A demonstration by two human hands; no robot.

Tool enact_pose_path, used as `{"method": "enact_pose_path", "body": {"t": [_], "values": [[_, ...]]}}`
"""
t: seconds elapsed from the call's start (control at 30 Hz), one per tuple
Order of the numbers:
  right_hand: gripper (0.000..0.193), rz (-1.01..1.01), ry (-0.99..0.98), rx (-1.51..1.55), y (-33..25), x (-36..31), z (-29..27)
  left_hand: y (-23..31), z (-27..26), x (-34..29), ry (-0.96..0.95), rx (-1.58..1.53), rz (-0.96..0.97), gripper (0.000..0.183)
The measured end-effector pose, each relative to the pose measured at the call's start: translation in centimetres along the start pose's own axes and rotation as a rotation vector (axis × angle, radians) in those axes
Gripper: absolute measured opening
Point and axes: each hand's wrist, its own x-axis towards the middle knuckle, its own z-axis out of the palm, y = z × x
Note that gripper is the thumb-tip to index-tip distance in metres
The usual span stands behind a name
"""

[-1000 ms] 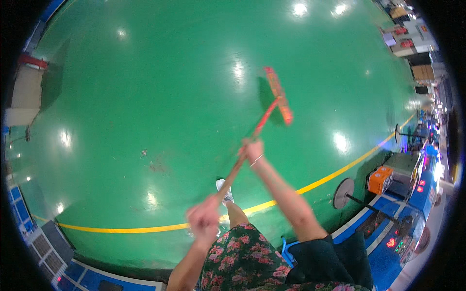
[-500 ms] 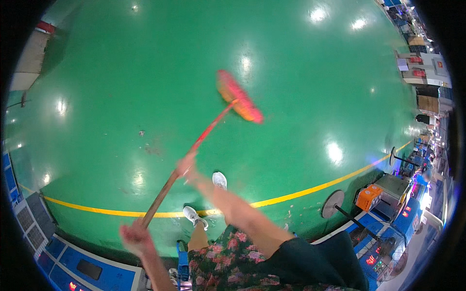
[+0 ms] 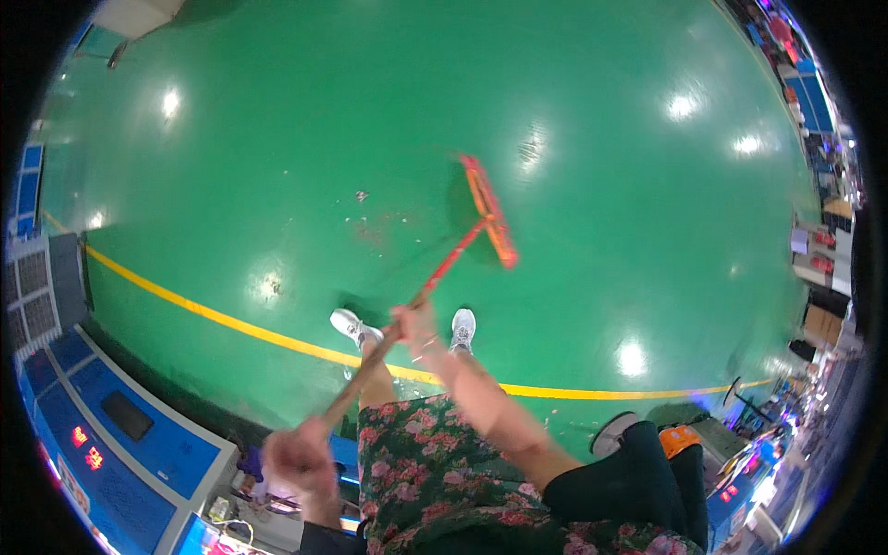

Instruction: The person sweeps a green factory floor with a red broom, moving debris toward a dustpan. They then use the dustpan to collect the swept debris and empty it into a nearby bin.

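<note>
A long-handled broom (image 3: pixel 488 211) with a narrow orange and red head slants across the middle of the view. My right hand (image 3: pixel 416 328) is closed around the lower part of its handle. At the handle's upper end, near my body, my left hand (image 3: pixel 301 462) is wrapped around it, a little blurred. The broom head is just right of some small pale debris (image 3: pixel 362 196) and a reddish dusty smear (image 3: pixel 379 229) on the green floor (image 3: pixel 601 231). Whether the bristles touch the floor I cannot tell.
A yellow line (image 3: pixel 250 330) crosses the floor by my white shoes (image 3: pixel 463 326). Blue and white machines (image 3: pixel 153 435) stand close on the left. At right are a round-based stand (image 3: pixel 612 433) and an orange box (image 3: pixel 678 440). More equipment lines the far right.
The view has turned, and my feet have shifted. The broom head is nearer the debris and more upright in the picture. Both hands still hold the handle.
</note>
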Motion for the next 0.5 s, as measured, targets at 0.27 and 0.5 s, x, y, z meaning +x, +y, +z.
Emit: {"method": "enact_pose_path", "body": {"t": [0.27, 0.5], "values": [[0.010, 0.294, 0.127, 0.082, 3.7, 9.9, 1.4, -3.0, -0.9, 11.0, -0.175, 0.248, -0.216, 0.040], [0.017, 0.434, -0.067, 0.181, 7.1, 3.9, 25.5, 10.9, -2.1, 17.2, -0.165, 0.101, 0.128, 0.042]]}}
